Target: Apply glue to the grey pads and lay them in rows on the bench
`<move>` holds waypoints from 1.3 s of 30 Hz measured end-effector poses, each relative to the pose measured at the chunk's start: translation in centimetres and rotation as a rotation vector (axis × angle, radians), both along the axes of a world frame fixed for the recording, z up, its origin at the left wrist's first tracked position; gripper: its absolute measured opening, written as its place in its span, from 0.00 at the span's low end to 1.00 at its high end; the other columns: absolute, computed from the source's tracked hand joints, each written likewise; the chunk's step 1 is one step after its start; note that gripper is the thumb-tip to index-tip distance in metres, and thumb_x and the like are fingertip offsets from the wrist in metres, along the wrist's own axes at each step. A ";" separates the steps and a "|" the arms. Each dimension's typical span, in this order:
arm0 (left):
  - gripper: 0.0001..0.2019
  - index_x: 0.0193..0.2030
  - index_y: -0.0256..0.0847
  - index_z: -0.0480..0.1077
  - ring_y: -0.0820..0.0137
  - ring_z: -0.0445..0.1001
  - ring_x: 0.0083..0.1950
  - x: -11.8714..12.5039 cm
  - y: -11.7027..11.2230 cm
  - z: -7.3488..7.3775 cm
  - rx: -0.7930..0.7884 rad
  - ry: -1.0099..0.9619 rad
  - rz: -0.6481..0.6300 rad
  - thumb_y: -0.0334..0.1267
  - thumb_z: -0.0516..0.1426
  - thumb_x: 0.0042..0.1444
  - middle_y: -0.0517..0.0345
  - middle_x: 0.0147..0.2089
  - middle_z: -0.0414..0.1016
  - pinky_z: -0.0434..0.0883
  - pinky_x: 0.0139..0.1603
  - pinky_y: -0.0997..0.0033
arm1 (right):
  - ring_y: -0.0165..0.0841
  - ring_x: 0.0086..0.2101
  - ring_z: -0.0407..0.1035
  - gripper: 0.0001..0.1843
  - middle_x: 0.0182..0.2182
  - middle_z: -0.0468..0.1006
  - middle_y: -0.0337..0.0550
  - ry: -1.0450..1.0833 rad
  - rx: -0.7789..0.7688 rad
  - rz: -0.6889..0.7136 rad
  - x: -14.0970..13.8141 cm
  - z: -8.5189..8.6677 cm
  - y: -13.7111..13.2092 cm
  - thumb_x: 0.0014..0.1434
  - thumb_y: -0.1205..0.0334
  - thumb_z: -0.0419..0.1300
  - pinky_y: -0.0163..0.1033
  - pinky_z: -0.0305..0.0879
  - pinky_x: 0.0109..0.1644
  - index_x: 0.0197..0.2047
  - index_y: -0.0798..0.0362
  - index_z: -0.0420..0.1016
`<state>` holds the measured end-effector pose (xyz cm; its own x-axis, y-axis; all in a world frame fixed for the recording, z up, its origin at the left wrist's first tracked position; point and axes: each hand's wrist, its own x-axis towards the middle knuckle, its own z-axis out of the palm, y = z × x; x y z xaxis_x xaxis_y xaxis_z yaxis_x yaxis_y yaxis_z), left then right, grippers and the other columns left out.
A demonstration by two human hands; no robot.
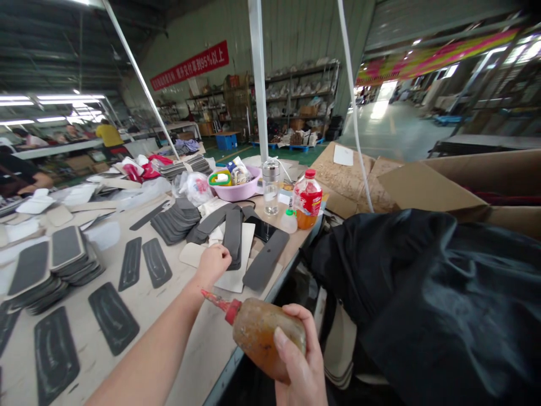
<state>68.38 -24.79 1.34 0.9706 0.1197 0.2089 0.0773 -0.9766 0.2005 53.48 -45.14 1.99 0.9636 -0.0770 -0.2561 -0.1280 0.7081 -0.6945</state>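
Observation:
My right hand (300, 355) is wrapped around a squeeze bottle (268, 332) of amber liquid, probably glue. The bottle is tilted, its red-stained nozzle pointing up and left. My left hand (214, 262) is closed, with curled fingers at the lower left edge of a stack of dark grey strips (233, 234); its fingertips are hidden. A wider dark grey strip (267, 259) with a small hole lies to the right, beside a cream sheet (247, 248). On the left of the table, several separate dark pieces (113, 317) carry shiny wet-looking streaks.
Stacked dark pieces (175, 220) lie behind my left hand. Along the far side stand a lilac basin (236, 192), a clear lidded jar (271, 189) and a red-capped bottle (307, 200). Black fabric (431, 299) and an open carton (435, 183) are at the right. A metal post (258, 84) rises behind.

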 end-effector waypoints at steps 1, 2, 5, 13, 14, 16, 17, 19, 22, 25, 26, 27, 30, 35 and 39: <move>0.12 0.28 0.40 0.77 0.69 0.76 0.39 -0.5 0.4 0.6 -0.016 -0.047 0.009 0.33 0.51 0.50 0.55 0.35 0.79 0.70 0.43 0.73 | 0.35 0.28 0.70 0.26 0.32 0.75 0.38 -0.017 -0.008 0.008 0.0 -0.2 0.0 0.46 0.52 0.69 0.37 0.67 0.31 0.44 0.47 0.63; 0.13 0.30 0.40 0.77 0.68 0.76 0.41 -1.3 1.0 1.3 -0.031 -0.095 0.026 0.35 0.51 0.52 0.55 0.37 0.79 0.70 0.45 0.73 | 0.35 0.28 0.70 0.25 0.32 0.75 0.39 -0.041 -0.011 0.023 0.0 -0.3 -0.1 0.48 0.52 0.69 0.38 0.68 0.32 0.45 0.47 0.63; 0.15 0.34 0.40 0.76 0.68 0.75 0.44 -5.4 3.4 3.4 -0.067 -0.225 0.075 0.41 0.49 0.57 0.54 0.42 0.79 0.72 0.46 0.73 | 0.39 0.30 0.72 0.24 0.34 0.76 0.43 -0.131 0.005 0.087 0.1 -0.8 -0.5 0.49 0.52 0.68 0.42 0.71 0.33 0.46 0.47 0.63; 0.10 0.38 0.44 0.75 0.72 0.77 0.41 -27.8 8.3 2.0 0.131 -0.280 -0.239 0.36 0.52 0.61 0.57 0.40 0.79 0.73 0.46 0.76 | 0.35 0.29 0.70 0.23 0.33 0.75 0.40 -0.204 -0.105 0.160 -1.1 -0.6 -0.4 0.48 0.53 0.68 0.37 0.68 0.32 0.44 0.49 0.66; 0.10 0.39 0.44 0.75 0.72 0.77 0.42 -30.4 8.5 1.5 0.160 -0.233 -0.242 0.34 0.52 0.61 0.58 0.40 0.79 0.73 0.46 0.77 | 0.35 0.29 0.70 0.23 0.32 0.74 0.40 -0.209 -0.150 0.198 -1.4 -0.7 -0.1 0.47 0.53 0.68 0.37 0.67 0.32 0.43 0.49 0.66; 0.10 0.40 0.45 0.75 0.73 0.76 0.42 -34.7 8.5 0.5 0.195 -0.150 -0.228 0.32 0.51 0.60 0.58 0.41 0.79 0.73 0.47 0.77 | 0.35 0.29 0.69 0.23 0.32 0.74 0.40 -0.232 -0.243 0.273 -2.2 -1.1 0.7 0.47 0.52 0.69 0.37 0.66 0.32 0.42 0.50 0.67; 0.11 0.40 0.45 0.75 0.73 0.76 0.43 -36.3 8.5 0.1 0.201 -0.121 -0.215 0.31 0.51 0.60 0.58 0.41 0.79 0.73 0.47 0.77 | 0.35 0.29 0.69 0.23 0.32 0.74 0.39 -0.254 -0.285 0.311 -2.7 -1.3 1.3 0.46 0.51 0.69 0.37 0.66 0.33 0.42 0.50 0.67; 0.13 0.43 0.44 0.74 0.73 0.77 0.43 -38.7 8.2 -0.5 0.196 -0.103 -0.158 0.30 0.50 0.60 0.58 0.42 0.79 0.73 0.47 0.78 | 0.34 0.29 0.68 0.22 0.32 0.73 0.39 -0.311 -0.360 0.376 -4.1 -1.7 2.5 0.47 0.51 0.69 0.37 0.66 0.33 0.41 0.51 0.67; 0.14 0.46 0.42 0.74 0.72 0.78 0.44 -40.8 7.2 -1.4 0.173 -0.184 0.025 0.32 0.48 0.61 0.55 0.44 0.79 0.75 0.47 0.77 | 0.33 0.30 0.68 0.19 0.32 0.73 0.39 -0.414 -0.453 0.449 -6.5 -2.1 4.2 0.51 0.53 0.66 0.37 0.66 0.35 0.42 0.51 0.68; 0.13 0.45 0.42 0.75 0.69 0.78 0.45 -41.8 5.8 -2.3 0.135 -0.239 0.140 0.35 0.50 0.62 0.53 0.45 0.79 0.76 0.48 0.72 | 0.34 0.31 0.69 0.15 0.33 0.73 0.40 -0.589 -0.558 0.509 -8.5 -2.7 5.6 0.53 0.56 0.64 0.37 0.67 0.35 0.42 0.51 0.69; 0.13 0.45 0.42 0.76 0.68 0.78 0.45 -42.0 5.4 -2.7 0.123 -0.237 0.141 0.36 0.50 0.62 0.53 0.45 0.79 0.76 0.49 0.71 | 0.35 0.31 0.69 0.15 0.33 0.73 0.40 -0.659 -0.597 0.526 -9.0 -3.0 6.0 0.53 0.57 0.64 0.38 0.67 0.35 0.42 0.52 0.69; 0.13 0.46 0.43 0.76 0.68 0.77 0.46 -42.1 5.0 -3.0 0.113 -0.231 0.133 0.36 0.51 0.61 0.53 0.46 0.79 0.75 0.50 0.70 | 0.35 0.32 0.69 0.14 0.33 0.74 0.41 -0.727 -0.634 0.539 -9.3 -3.2 6.3 0.52 0.59 0.64 0.39 0.68 0.36 0.42 0.51 0.69; 0.13 0.47 0.43 0.75 0.67 0.77 0.47 -42.0 4.3 -3.9 0.106 -0.228 0.118 0.36 0.51 0.61 0.52 0.46 0.79 0.75 0.50 0.68 | 0.36 0.34 0.70 0.14 0.35 0.73 0.41 -0.868 -0.713 0.569 -10.0 -4.0 7.0 0.53 0.63 0.63 0.41 0.69 0.39 0.43 0.51 0.69; 0.14 0.47 0.41 0.75 0.66 0.75 0.47 -41.7 4.1 -4.5 0.075 -0.218 0.115 0.34 0.49 0.62 0.51 0.45 0.79 0.75 0.50 0.66 | 0.36 0.34 0.70 0.13 0.35 0.71 0.41 -0.996 -0.779 0.595 -10.7 -4.4 8.0 0.54 0.65 0.61 0.41 0.69 0.39 0.43 0.51 0.67; 0.14 0.47 0.41 0.75 0.67 0.76 0.47 -41.6 4.2 -4.4 0.056 -0.225 0.117 0.34 0.50 0.62 0.51 0.45 0.79 0.75 0.50 0.67 | 0.36 0.34 0.69 0.11 0.34 0.71 0.42 -1.060 -0.831 0.576 -10.6 -4.1 8.2 0.55 0.66 0.60 0.41 0.69 0.38 0.43 0.51 0.67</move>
<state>26.75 -20.58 -3.10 0.8792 0.2104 0.4275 0.1498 -0.9738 0.1712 42.90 -36.93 -2.08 0.6167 0.6069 0.5014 0.5708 0.0939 -0.8157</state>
